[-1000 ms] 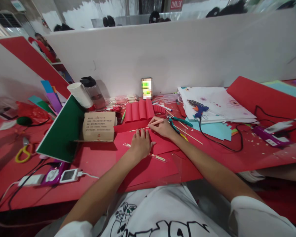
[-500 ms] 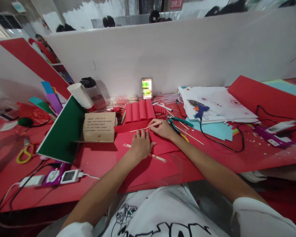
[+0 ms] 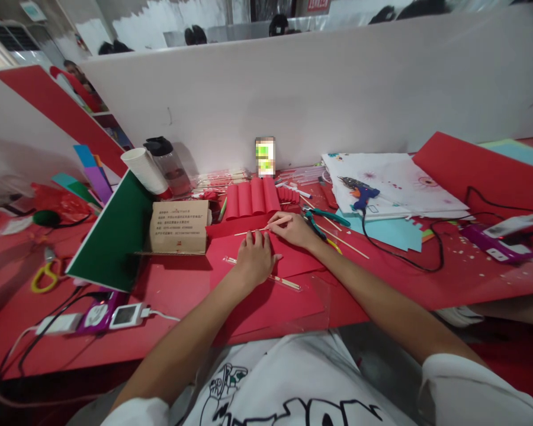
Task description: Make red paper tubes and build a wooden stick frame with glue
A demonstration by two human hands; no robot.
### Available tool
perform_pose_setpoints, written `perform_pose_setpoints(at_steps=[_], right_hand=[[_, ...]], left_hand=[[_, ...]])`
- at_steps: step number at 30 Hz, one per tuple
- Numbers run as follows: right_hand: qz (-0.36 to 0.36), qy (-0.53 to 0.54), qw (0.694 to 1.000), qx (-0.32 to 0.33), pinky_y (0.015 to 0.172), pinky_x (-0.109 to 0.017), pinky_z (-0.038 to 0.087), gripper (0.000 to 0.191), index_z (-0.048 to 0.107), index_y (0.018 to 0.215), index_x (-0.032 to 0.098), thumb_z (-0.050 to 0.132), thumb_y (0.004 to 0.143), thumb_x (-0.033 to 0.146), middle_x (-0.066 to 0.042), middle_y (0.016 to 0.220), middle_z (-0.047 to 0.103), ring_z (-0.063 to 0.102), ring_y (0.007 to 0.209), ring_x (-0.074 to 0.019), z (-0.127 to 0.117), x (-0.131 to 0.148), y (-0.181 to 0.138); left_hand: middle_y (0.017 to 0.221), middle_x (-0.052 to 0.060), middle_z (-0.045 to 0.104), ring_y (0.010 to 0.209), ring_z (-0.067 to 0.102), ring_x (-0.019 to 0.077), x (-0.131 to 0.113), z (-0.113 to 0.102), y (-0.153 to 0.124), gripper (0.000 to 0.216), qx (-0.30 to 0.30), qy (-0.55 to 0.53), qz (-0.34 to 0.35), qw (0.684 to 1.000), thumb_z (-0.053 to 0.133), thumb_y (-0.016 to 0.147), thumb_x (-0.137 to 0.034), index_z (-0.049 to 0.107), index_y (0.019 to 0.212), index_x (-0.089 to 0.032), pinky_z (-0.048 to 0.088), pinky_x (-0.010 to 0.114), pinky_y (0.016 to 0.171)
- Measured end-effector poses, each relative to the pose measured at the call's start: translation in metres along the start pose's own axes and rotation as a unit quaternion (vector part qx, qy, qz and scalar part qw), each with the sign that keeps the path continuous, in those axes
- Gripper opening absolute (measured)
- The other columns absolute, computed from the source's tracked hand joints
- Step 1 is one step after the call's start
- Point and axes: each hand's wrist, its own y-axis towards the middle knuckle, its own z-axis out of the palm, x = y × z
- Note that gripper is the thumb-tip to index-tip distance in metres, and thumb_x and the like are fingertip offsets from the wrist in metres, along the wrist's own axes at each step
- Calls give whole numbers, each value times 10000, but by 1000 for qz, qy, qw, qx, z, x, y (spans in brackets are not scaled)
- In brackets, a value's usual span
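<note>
The red paper sheet (image 3: 224, 260) lies on the red surface (image 3: 169, 290), just beside a cardboard box (image 3: 180, 226). The left hand (image 3: 254, 260) rests flat and open on it. The right hand (image 3: 295, 231) pinches a thin stick (image 3: 281, 220) at its far edge

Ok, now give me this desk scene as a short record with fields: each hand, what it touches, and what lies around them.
left hand: open, palm down on the red paper sheet
right hand: fingertips seem to pinch the end of a thin wooden stick lying on the sheet
behind hands: pleated red paper
left of hands: cardboard box, green board
right of hands: teal pliers, glue gun
surface: red table
</note>
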Motion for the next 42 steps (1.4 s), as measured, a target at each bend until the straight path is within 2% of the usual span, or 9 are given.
perform_pose_setpoints(at_steps=[8, 17, 28, 30, 33, 36, 38, 40, 42], right_hand=[[-1, 1, 1000, 0, 719, -277, 494, 104, 739, 825, 199, 645, 858, 230, -31, 879, 786, 715, 795, -185, 0, 0, 0], [3, 10, 1000, 2, 721, -278, 501, 115, 744, 839, 196, 644, 855, 250, -40, 882, 785, 709, 793, -186, 1, -4, 0], [0, 10, 1000, 5, 713, -288, 529, 118, 744, 810, 188, 650, 840, 254, -50, 871, 783, 718, 789, -193, 1, -1, 0], [18, 46, 999, -2, 657, -285, 549, 143, 736, 799, 184, 659, 844, 295, -56, 859, 776, 715, 723, -185, 1, 0, 0], [61, 163, 984, -46, 557, -278, 576, 232, 722, 856, 188, 677, 861, 416, -54, 847, 761, 705, 642, -174, -4, 2, 2], [72, 258, 957, -112, 581, -285, 617, 302, 692, 864, 209, 734, 827, 506, -30, 777, 730, 708, 683, -177, -13, 2, 3], [70, 285, 947, -131, 617, -297, 633, 320, 680, 858, 221, 762, 806, 526, -20, 751, 717, 710, 713, -180, -20, 2, 4], [56, 270, 955, -112, 651, -308, 635, 306, 695, 868, 225, 749, 826, 523, -30, 802, 734, 721, 756, -189, -26, 1, 4], [23, 219, 974, -59, 692, -312, 626, 270, 732, 886, 224, 701, 875, 491, -52, 904, 757, 731, 835, -203, -31, 2, 4]], left_hand=[[1565, 271, 434, 1460, 393, 415, -1, 1, 0, 710, -5, -2, -7, 1000, 402, 1036, -540, 403, 1554, -55, 420, 491, 1117], [1565, 287, 423, 1458, 381, 439, -1, -4, 0, 737, 9, -5, -2, 1000, 395, 1037, -535, 386, 1559, -15, 420, 499, 1119], [1564, 284, 425, 1451, 387, 432, -1, -2, 1, 726, 5, -6, -4, 1000, 405, 1035, -536, 397, 1555, -30, 426, 504, 1108], [1564, 286, 425, 1454, 385, 434, -1, -3, 0, 728, 5, -2, -2, 1000, 393, 1039, -534, 393, 1556, -23, 427, 503, 1108], [1565, 280, 430, 1461, 384, 423, -2, -5, -1, 712, 3, 1, -4, 1000, 379, 1044, -528, 396, 1557, -34, 425, 492, 1110], [1567, 284, 425, 1471, 377, 419, -3, -5, -3, 696, 5, 2, -6, 1000, 375, 1050, -510, 392, 1560, -36, 411, 499, 1121], [1566, 290, 423, 1474, 373, 420, -4, -4, -4, 692, 2, 1, -6, 1000, 374, 1051, -501, 389, 1561, -33, 404, 505, 1125], [1567, 289, 424, 1476, 373, 417, -4, -4, -4, 691, 0, 0, -7, 1000, 373, 1052, -502, 388, 1562, -36, 401, 504, 1127], [1573, 283, 421, 1478, 373, 413, -4, -4, -5, 693, 2, 2, -8, 1000, 365, 1054, -504, 384, 1565, -38, 398, 499, 1129]])
